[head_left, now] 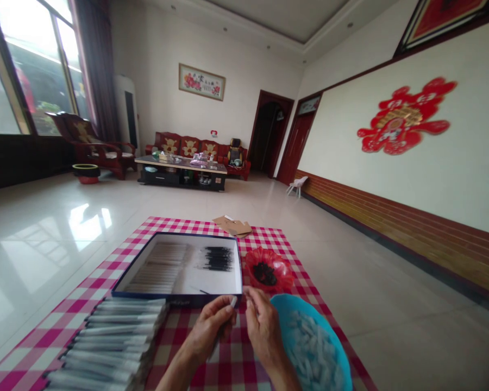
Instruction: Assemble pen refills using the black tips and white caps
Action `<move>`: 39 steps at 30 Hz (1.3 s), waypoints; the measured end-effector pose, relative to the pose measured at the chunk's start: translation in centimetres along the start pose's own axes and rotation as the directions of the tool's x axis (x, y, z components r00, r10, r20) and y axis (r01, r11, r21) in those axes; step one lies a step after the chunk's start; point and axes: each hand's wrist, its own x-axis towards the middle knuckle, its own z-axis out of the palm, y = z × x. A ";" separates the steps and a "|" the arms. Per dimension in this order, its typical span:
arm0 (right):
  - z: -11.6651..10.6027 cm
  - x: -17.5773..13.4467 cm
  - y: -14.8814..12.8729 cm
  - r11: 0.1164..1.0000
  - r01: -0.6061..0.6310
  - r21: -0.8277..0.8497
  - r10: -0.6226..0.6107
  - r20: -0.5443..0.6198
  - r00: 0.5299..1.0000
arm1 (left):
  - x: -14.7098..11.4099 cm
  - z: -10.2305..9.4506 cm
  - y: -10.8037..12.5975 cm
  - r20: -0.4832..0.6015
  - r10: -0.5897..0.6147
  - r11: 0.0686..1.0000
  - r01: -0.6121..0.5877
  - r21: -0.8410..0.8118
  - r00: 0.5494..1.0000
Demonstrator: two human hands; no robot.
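My left hand (pixel 214 326) is closed around a slim pen, its whitish end (pixel 233 301) poking out above the thumb. Close beside it, my right hand (pixel 263 323) has thumb and fingers pinched together; whatever is between them is too small to make out. Beyond both hands lies a shallow white box (pixel 191 279) with a dark blue rim, holding clear tubes (pixel 158 266) and slim black-ended pen parts (pixel 218 259). A stack of pale pens with black ends (pixel 110 336) lies to the left. Right of my right hand is a blue bowl (pixel 344 358) of translucent caps (pixel 312 342).
A red flower-shaped bowl (pixel 285 271) with small black pieces (pixel 264 274) stands beside the box. Cardboard pieces (pixel 234 225) lie at the far edge of the checked tablecloth (pixel 264 234). Farther off are a low table (pixel 179 172), a sofa (pixel 163 138) and a small white chair (pixel 297 185).
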 end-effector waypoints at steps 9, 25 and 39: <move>-3.0 9.7 8.7 0.940 -0.092 -0.329 0.154 0.167 0.974 | 0.2 0.3 0.6 -0.022 0.027 0.999 -0.028 -0.027 0.999; 0.1 11.5 10.2 0.920 -0.343 -0.189 0.378 0.193 0.906 | 0.0 0.1 0.6 0.004 0.059 0.998 -0.059 0.001 0.998; -2.7 0.4 1.1 0.669 -0.485 0.563 0.441 0.225 0.869 | -1.0 1.9 0.6 0.137 0.592 0.386 -0.429 0.817 0.794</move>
